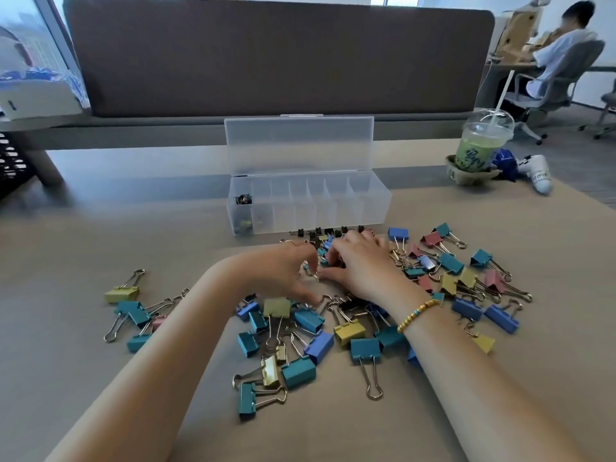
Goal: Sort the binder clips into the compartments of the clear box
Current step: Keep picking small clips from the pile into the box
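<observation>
Hands meet over the middle of the heap of binder clips spread across the desk. Both forearms reach in from the near edge and angle toward each other. The left hand lies palm down with its fingers curled downward into the pile; its fingertips touch small clips, but whether that grip has closed on one cannot be told. The right hand is arched over the clips with its fingers bent and its fingertips close to those of the left; its grip is likewise unclear, since the fingers hide what lies under them. A beaded yellow bracelet circles the right wrist.

Beyond the hands stands the clear box, its lid upright at the back. A few small clips lie in its leftmost compartment. A row of small black clips sits just in front of the box. A green drink with a straw stands at the far right.
</observation>
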Tool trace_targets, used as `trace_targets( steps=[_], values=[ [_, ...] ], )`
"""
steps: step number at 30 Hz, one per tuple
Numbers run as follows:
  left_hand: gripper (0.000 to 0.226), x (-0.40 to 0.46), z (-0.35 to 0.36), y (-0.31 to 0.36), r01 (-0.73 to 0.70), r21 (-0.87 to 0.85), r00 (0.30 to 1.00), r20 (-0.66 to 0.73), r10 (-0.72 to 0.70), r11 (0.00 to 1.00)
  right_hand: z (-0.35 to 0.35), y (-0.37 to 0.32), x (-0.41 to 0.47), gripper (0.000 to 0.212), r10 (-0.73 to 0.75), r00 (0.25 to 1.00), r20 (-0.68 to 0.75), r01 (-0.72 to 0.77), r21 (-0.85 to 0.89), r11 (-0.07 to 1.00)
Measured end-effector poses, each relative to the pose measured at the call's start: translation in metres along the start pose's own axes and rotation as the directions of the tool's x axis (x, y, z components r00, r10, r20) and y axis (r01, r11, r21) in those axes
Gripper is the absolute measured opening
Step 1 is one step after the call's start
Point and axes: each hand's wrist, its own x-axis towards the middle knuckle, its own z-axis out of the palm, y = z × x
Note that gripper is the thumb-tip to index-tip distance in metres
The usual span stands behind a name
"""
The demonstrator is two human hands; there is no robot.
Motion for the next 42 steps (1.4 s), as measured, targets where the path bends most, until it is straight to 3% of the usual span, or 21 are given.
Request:
trace_targets(
  steps=[4, 7, 9, 11, 15, 18, 25, 28, 32, 34, 38, 42],
  values=[
    [0.055, 0.000, -0.003, -0.013, 0.068, -0.076, 0.988, -0.135, -0.078, 0.995, -0.002, 0.002, -0.001, 0.036, 0.004, 1.000, -0.002, -0.003, 0.108, 0.994],
    [0.062, -0.003, -0.007, -0.023, 0.136, -0.074, 0.985, -0.096, -0.143, 0.988, -0.010, 0.002, -0.005, 0.051, -0.020, 0.994, 0.103, 0.002, 0.168, 0.986],
    [0.059, -0.005, -0.007, -0.023, 0.135, -0.055, 0.988, -0.066, -0.139, 0.989, -0.020, 0.006, -0.008, 0.048, -0.033, 0.991, 0.130, 0.008, 0.190, 0.982],
    [0.057, -0.005, -0.007, -0.020, 0.117, -0.055, 0.990, -0.070, -0.120, 0.992, -0.031, 0.013, -0.012, 0.047, -0.038, 0.980, 0.196, 0.004, 0.169, 0.986],
    [0.059, -0.001, -0.006, -0.017, 0.119, -0.031, 0.986, -0.111, -0.122, 0.992, -0.030, 0.025, -0.017, 0.065, -0.018, 0.943, 0.331, 0.008, 0.033, 0.999],
    [0.058, 0.001, -0.002, -0.022, 0.153, -0.035, 0.979, -0.128, -0.157, 0.988, -0.019, 0.024, -0.012, 0.070, 0.001, 0.956, 0.293, -0.016, 0.050, 0.999],
    [0.036, 0.006, 0.001, -0.024, 0.155, -0.071, 0.982, -0.095, -0.161, 0.985, -0.003, 0.010, 0.003, 0.057, -0.023, 0.995, 0.094, 0.017, 0.071, 0.997],
    [0.036, 0.009, 0.002, -0.024, 0.164, -0.056, 0.978, -0.121, -0.170, 0.985, -0.003, 0.007, 0.004, 0.077, -0.072, 0.981, 0.181, 0.050, 0.120, 0.991],
    [0.072, 0.010, -0.002, -0.031, 0.183, 0.042, 0.958, -0.230, -0.169, 0.982, -0.002, 0.001, 0.017, 0.087, -0.125, 0.973, 0.195, 0.116, 0.056, 0.992],
    [0.086, 0.011, -0.003, -0.032, 0.133, 0.051, 0.970, -0.211, -0.120, 0.990, -0.005, -0.001, 0.023, 0.086, -0.133, 0.969, 0.206, 0.127, 0.044, 0.991],
    [0.075, 0.016, 0.000, -0.033, 0.063, -0.119, 0.991, -0.108, -0.076, 0.991, -0.012, 0.003, 0.028, 0.100, -0.144, 0.923, 0.357, 0.126, 0.073, 0.989],
    [0.070, 0.016, -0.002, -0.043, 0.066, -0.169, 0.984, -0.151, -0.092, 0.983, -0.011, 0.005, 0.034, 0.104, -0.113, 0.917, 0.381, 0.113, 0.024, 0.993]
  ],
)
